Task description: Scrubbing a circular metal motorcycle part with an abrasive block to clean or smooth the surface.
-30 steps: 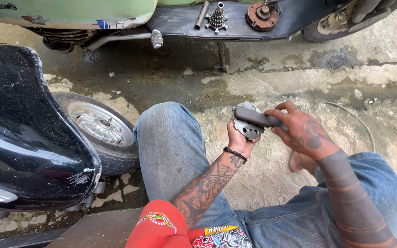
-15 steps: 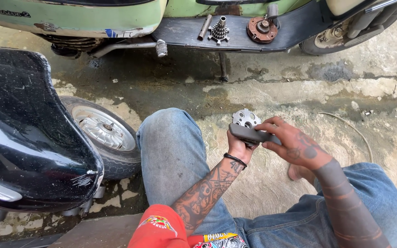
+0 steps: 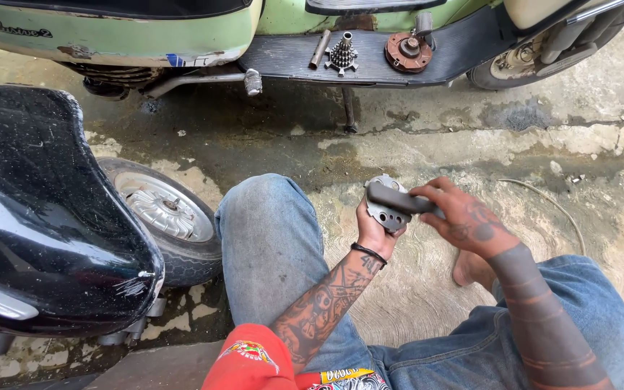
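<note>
Damp, cracked concrete floor between two parked scooters, in daylight.

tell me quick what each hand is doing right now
Left hand: closed around a small grey metal part, holding it up from below.
Right hand: fingers closed on a dark flat tool laid across that part.

Small grey metal plate with holes lowered slightly, from beside the raised denim-clad knee toward the lap. Right hand shifted along the dark grey bar-shaped handle. View tilted upward: more of the pale green scooter footboard visible.
</note>
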